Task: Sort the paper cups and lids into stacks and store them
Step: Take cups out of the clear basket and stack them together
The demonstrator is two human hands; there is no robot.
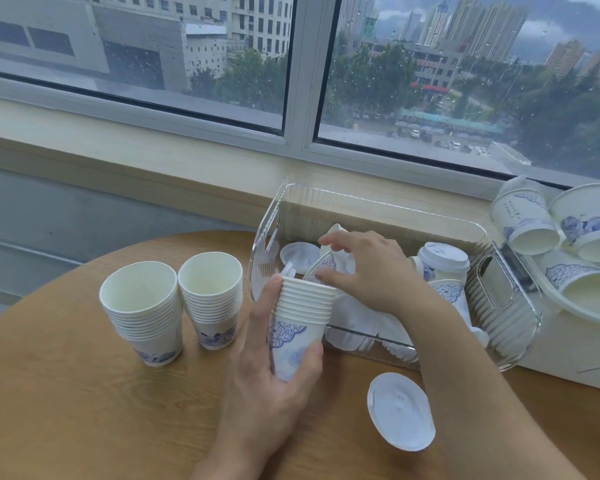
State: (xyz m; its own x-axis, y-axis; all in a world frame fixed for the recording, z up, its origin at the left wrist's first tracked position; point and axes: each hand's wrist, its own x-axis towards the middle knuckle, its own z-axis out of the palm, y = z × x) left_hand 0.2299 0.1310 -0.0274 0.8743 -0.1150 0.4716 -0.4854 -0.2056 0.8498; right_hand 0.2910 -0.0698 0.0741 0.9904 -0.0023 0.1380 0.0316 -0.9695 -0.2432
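The left hand (278, 362) gripped a stack of paper cups (300, 320) above the table (66, 393). The right hand (364, 271) pinched one cup (321, 268) at the stack's rim, over the clear bin (510, 327). If that cup entered tilted, it could jam or crush the rims. Two finished stacks (174, 303) stood at the left; lids (400, 410) lay near. The round wooden table stood beside a rainy window (291, 64).
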